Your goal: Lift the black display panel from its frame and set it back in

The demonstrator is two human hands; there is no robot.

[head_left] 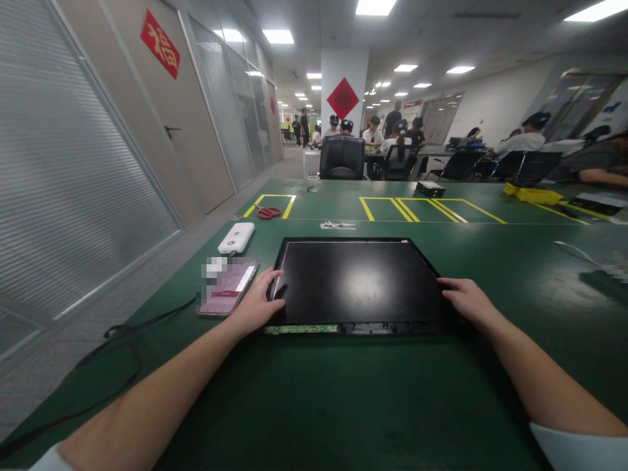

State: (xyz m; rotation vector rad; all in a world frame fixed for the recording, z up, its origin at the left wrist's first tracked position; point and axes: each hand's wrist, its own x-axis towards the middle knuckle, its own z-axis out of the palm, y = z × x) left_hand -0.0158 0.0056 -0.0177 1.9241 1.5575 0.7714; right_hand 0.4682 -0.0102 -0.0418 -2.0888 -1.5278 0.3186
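Display panel [363, 281], seen in the head view, is over the green table [363, 399], resting or slightly raised, I cannot tell which, with its dark screen facing up, its long axis running left to right across the person, and the edge with the exposed green circuit strip [301, 330] turned toward them. Left hand [260, 302] and right hand [468, 301] grasp the panel's two short sides, fingers underneath hidden. Left of the panel lie a phone [229, 286] and a white power bank [236, 238]; beyond its far edge are small white pieces [337, 226] and red-handled scissors [269, 212].
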